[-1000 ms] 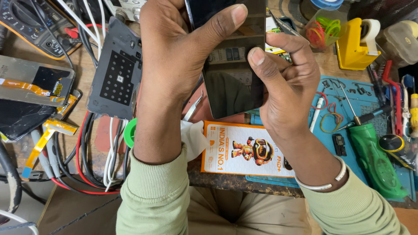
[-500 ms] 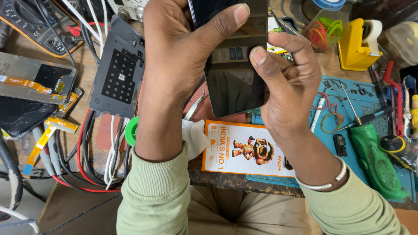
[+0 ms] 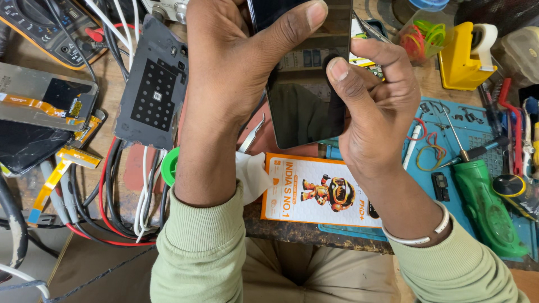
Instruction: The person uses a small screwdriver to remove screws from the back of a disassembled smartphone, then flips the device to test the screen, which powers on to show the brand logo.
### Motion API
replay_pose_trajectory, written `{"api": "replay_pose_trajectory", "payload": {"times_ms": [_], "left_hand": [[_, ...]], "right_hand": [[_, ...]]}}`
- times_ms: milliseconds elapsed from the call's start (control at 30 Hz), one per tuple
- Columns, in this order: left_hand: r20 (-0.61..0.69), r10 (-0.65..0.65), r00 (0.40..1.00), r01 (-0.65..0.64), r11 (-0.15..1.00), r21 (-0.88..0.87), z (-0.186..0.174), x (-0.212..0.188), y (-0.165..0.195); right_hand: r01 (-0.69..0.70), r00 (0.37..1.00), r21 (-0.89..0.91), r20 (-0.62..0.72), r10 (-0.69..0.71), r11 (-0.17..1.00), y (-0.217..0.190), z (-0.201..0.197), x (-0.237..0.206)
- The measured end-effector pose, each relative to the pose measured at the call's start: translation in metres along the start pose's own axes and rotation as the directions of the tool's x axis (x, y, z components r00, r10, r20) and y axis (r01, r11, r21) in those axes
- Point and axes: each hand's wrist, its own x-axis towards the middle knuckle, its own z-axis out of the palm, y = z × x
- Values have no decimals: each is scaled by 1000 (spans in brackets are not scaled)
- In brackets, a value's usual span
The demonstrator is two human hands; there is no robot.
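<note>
Above the cluttered tabletop [image 3: 112, 224], the left hand [image 3: 230, 73] is clamping the dark phone [image 3: 306, 84] along its left edge with the thumb lying across the glass, while the right hand [image 3: 376, 112] is closing on the right edge, its thumb pressing flat on the screen. Judging by that grip, even thumb pressure worked slowly along the glass, with the other hand bracing the edge, is serving best. Its long axis is running away from the person, bottom end pointing back toward the orange printed card [image 3: 320, 193], screen facing up.
</note>
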Motion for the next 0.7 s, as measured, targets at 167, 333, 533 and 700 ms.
{"api": "replay_pose_trajectory", "payload": {"times_ms": [167,333,533,700], "left_hand": [[3,-12,1000,12,1000,-17,0,0,1],[1,-13,1000,14,1000,-14,0,0,0],[3,-11,1000,11,1000,-21,-1,0,0],[-3,-15,1000,15,1000,-24,0,-1,1]], "right_hand": [[26,999,-5,35,-26,1000,1,-2,-1],[16,1000,-32,3,-16,999,3,-4,-1],[36,998,-11,47,-36,999,2,-4,-1],[17,1000,-5,19,-17,1000,2,-2,0]]}}
